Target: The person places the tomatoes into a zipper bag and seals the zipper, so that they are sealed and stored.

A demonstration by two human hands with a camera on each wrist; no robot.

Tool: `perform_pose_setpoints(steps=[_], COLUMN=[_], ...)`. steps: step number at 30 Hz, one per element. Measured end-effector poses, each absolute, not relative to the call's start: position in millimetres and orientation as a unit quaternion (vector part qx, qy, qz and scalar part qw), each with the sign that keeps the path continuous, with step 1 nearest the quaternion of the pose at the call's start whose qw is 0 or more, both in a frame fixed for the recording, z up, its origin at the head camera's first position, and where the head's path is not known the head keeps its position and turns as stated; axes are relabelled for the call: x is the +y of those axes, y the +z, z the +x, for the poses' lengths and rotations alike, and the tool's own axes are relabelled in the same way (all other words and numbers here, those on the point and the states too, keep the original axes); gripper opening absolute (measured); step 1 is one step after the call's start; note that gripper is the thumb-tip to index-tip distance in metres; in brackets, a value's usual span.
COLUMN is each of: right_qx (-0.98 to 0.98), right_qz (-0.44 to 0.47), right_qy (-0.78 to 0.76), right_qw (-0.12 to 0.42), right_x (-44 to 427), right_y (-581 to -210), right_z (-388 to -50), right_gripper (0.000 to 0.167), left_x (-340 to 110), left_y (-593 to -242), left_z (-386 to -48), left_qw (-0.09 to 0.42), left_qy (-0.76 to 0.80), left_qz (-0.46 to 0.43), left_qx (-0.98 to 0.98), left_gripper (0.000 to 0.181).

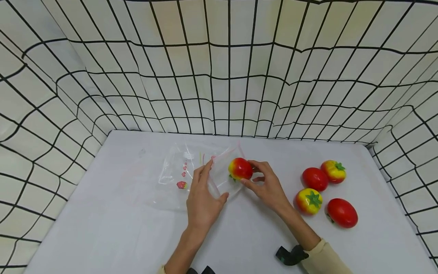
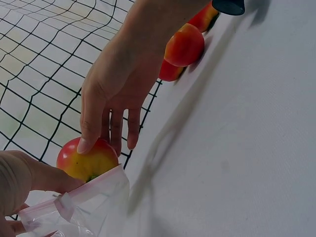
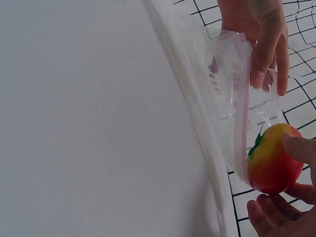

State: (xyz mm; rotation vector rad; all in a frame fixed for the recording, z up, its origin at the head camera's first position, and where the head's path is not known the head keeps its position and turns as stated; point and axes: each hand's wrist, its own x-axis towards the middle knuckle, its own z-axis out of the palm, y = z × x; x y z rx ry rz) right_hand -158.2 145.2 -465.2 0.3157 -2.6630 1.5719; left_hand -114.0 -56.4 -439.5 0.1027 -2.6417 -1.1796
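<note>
My left hand [image 1: 205, 205] holds the mouth of a clear zip bag [image 1: 182, 185] with a pink edge and printed strawberries, its thumb and fingers spread along the opening. My right hand [image 1: 270, 188] pinches a red-and-yellow toy tomato [image 1: 241, 168] with a green leafy top, thumb on one side and fingertips on the other. In the right wrist view the tomato [image 3: 274, 160] sits right at the pink edge of the bag [image 3: 224, 94]. From the left wrist view, the tomato [image 2: 86, 160] partly overlaps the mouth; how far inside it is, I cannot tell.
Several more toy tomatoes lie grouped on the right of the white table: a plain red one [image 1: 315, 179], a yellow-red one [image 1: 333, 171], another with its green top up [image 1: 309, 201] and a red one nearer [image 1: 342, 213]. A black wire grid [image 1: 229, 78] encloses the back and sides.
</note>
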Motion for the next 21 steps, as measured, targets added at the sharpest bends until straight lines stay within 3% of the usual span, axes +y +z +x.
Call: perform_pose_setpoints(steps=[10, 21], right_qx=[-0.853, -0.864], right_qz=[0.093, 0.081], right_qy=[0.512, 0.491], right_qw=[0.028, 0.079], right_x=[138.5, 127.6], right_y=[-463.7, -463.0], right_z=[-160.6, -161.8], right_gripper=[0.067, 0.063], left_x=[-58.6, -59.8], left_y=[-437.5, -433.8], left_z=[-113.2, -110.7], left_qw=[0.126, 0.139], left_qy=[-0.41, -0.403], left_qz=[0.029, 0.009], left_qx=[-0.903, -0.904], left_gripper=[0.106, 0.108])
